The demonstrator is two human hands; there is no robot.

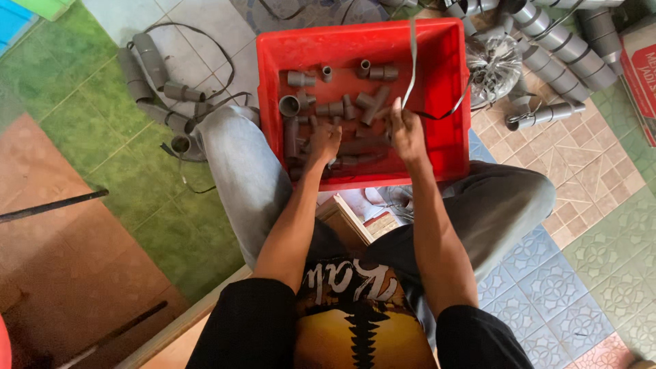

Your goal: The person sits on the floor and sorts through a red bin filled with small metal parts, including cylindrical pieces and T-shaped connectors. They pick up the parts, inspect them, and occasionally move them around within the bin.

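Your right hand [406, 130] is pinching a grey strap [412, 61], running straight up from its fingers. Your left hand [325, 139] is closing on grey pipe fittings [342, 109] lying just ahead

Premises present as an informal plumbing-supply workplace set up on the floor of a shop or dwelling; which of the two cannot be determined. Evidence: a red plastic crate [447, 82] filled with loose grey pipe fittings [335, 109], further grey pipe sections bundled along the far side [567, 48] and at the left [154, 75], black strapping band [410, 61] and a cardboard carton [642, 75]. Flooring is patterned vinyl sheet in mismatched green, brown and blue [547, 266], and the person works seated on it
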